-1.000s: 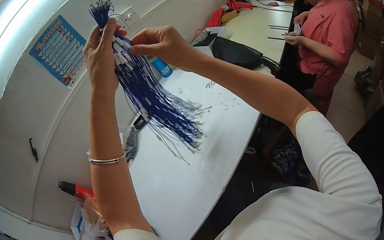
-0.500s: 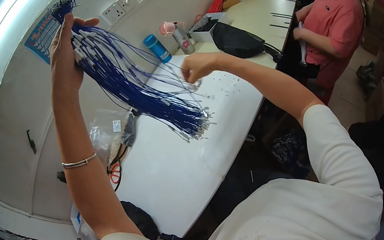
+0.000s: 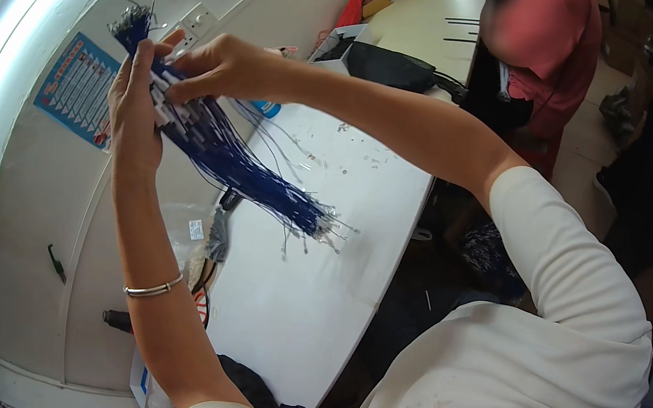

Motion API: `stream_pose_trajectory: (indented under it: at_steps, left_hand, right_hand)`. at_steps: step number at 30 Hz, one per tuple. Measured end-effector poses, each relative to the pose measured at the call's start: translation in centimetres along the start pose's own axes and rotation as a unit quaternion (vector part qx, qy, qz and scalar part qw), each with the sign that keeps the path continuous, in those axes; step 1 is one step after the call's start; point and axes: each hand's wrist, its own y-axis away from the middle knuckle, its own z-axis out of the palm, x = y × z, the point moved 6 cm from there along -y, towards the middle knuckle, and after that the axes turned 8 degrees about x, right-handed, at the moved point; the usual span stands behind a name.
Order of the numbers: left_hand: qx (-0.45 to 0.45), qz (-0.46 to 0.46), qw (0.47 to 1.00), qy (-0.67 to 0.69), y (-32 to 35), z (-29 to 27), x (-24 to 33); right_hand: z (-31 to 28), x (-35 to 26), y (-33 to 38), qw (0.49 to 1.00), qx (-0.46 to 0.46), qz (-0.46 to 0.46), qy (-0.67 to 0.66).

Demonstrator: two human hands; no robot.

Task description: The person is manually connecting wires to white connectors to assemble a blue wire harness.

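The left hand point(image 3: 138, 107) has its grip closed on a bundle of thin dark-blue wires point(image 3: 225, 155), tufted ends above it, white-sleeved strands trailing down to its right over the worktop point(image 3: 288, 299). Just beside, the right hand point(image 3: 233, 66) touches the bundle; whether pinching, I cannot tell

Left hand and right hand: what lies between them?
In the head view, the white-banded upper part of the blue wire bundle lies between the left hand and right hand; whether the right pinches any strand is unclear.

Wires point(image 3: 251, 173) partly behind right hand point(image 3: 233, 67)
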Motion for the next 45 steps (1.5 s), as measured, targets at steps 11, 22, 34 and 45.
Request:
stream_pose_trajectory:
  at_steps: [11, 22, 34, 45]
  left_hand:
    - [-0.007, -0.002, 1.0, -0.023, 0.5, -0.8, -1.5]
    - [-0.048, 0.008, 0.996, -0.079, 1.6, 1.8, -0.7]
    - [0.065, -0.058, 0.991, 0.099, -1.2, -4.4, -0.8]
    - [0.139, -0.253, 0.94, 0.18, 9.2, -9.7, -16.0]
  right_hand:
    - [-4.1, 8.3, 10.3, 0.939, -0.186, 0.281, -0.077]
    - [-2.5, 1.8, 1.9, 0.982, -0.074, 0.158, -0.071]
    - [-3.1, 8.2, 12.7, 0.953, -0.187, 0.231, -0.053]
    - [-13.2, 9.7, 18.0, 0.918, -0.147, 0.363, -0.059]
